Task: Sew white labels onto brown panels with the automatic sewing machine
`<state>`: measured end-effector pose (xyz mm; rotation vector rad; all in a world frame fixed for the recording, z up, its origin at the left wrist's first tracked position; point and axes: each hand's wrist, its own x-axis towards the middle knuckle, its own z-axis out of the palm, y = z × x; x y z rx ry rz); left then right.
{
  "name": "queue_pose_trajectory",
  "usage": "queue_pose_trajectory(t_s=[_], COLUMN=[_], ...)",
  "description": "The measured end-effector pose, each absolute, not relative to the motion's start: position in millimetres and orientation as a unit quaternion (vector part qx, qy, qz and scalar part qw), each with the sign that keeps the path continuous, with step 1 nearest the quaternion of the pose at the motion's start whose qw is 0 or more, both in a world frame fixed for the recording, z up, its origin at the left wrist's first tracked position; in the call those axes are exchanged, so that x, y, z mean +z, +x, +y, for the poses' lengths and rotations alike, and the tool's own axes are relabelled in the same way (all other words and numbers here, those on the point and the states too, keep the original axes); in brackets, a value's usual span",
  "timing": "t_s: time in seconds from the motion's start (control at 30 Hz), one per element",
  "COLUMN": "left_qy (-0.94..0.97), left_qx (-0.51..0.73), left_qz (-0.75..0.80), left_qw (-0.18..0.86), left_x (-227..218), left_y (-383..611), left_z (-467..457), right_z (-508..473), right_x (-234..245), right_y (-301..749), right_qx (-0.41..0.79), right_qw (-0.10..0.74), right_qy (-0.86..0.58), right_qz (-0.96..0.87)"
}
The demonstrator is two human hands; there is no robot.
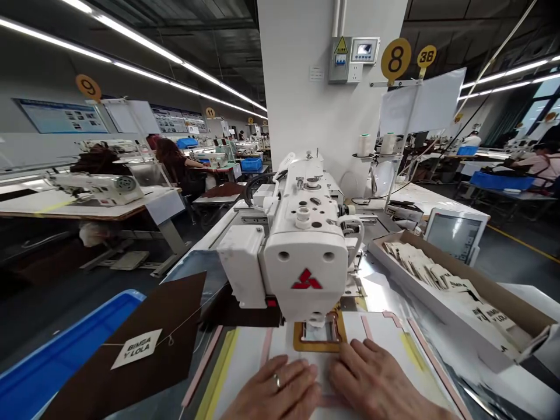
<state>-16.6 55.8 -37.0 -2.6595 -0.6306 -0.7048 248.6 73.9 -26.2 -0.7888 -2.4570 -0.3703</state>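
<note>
Both hands rest on a white sheet [245, 356] edged with yellow and pink strips, in front of a white sewing machine [306, 251]. My left hand [280, 388] wears a ring and lies flat, fingers stretched forward. Beside it, my right hand [376, 376] presses down with its fingers extended, their tips close to a tan clamp frame [321, 346] under the machine head. Neither hand holds anything that I can see. To the left lies a dark brown panel [175, 315] bearing a cream label [137, 348] printed "BIMBA Y LOLA", with a loose thread across it.
A long cardboard box [441, 309] of similar labels stands on the right, before a tilted display panel [455, 233]. Metal tools [485, 402] lie near the lower right edge. A blue bin [74, 332] sits at left. Thread cones [364, 144] stand behind; other people work farther back.
</note>
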Motion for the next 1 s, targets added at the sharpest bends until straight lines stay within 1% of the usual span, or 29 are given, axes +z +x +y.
queue_pose_trajectory(t_s=[0.07, 0.13, 0.2, 0.27, 0.43, 0.6, 0.7, 0.83, 1.0], left_qy=[-0.944, -0.949, -0.948, -0.948, -0.949, -0.945, -0.946, -0.947, -0.943], left_qx=[-0.162, -0.121, -0.119, -0.127, -0.136, -0.147, -0.151, -0.141, -0.155], left_qz=[-0.223, -0.222, -0.226, -0.234, -0.233, -0.241, -0.239, -0.237, -0.25], left_qw=[0.179, 0.189, 0.191, 0.177, 0.165, 0.165, 0.16, 0.166, 0.153], left_x=[-34, -25, -16, -12, -17, -20, -20, -20, -25], left_y=[-22, -24, -24, -21, -17, -16, -16, -16, -16], left_z=[58, 60, 61, 62, 67, 72, 73, 74, 75], right_z=[68, 63, 61, 63, 70, 68, 69, 73, 73], right_x=[-38, -48, -56, -62, -69, -82, -87, -81, -70], right_y=[250, 254, 260, 265, 275, 277, 276, 274, 273], right_qx=[-0.168, -0.197, -0.215, -0.214, -0.203, -0.231, -0.254, -0.274, -0.247], right_qw=[0.287, 0.296, 0.285, 0.248, 0.196, 0.203, 0.189, 0.169, 0.178], right_qy=[-0.304, -0.297, -0.278, -0.27, -0.275, -0.265, -0.26, -0.259, -0.266], right_qz=[-0.893, -0.886, -0.892, -0.906, -0.919, -0.914, -0.912, -0.911, -0.915])
